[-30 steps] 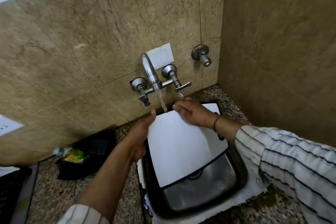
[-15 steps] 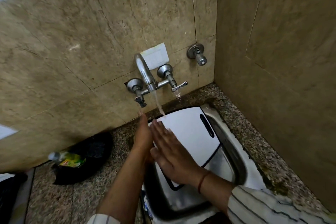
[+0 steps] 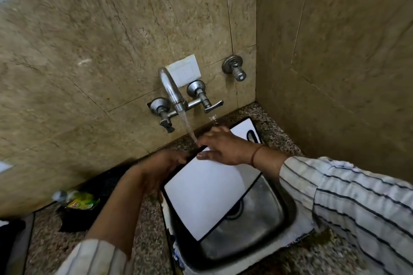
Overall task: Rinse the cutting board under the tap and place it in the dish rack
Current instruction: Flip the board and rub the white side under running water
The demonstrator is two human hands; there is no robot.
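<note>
A white cutting board (image 3: 207, 194) with a dark rim and a slot handle at its far end lies tilted over the steel sink (image 3: 257, 227). Water runs from the wall tap (image 3: 172, 91) onto the board's far part. My left hand (image 3: 161, 167) grips the board's left edge. My right hand (image 3: 223, 145) lies flat on the board's top face under the stream, fingers spread. No dish rack can be made out with certainty.
Tiled walls meet in a corner to the right of the sink. A second valve (image 3: 234, 69) sticks out of the back wall. On the speckled counter to the left lies a dark cloth (image 3: 85, 214) with a green-labelled bottle (image 3: 78, 201).
My right hand slid from the board's near left part up to its far part under the water. The board shifted a little; my left hand kept its grip on the edge.
</note>
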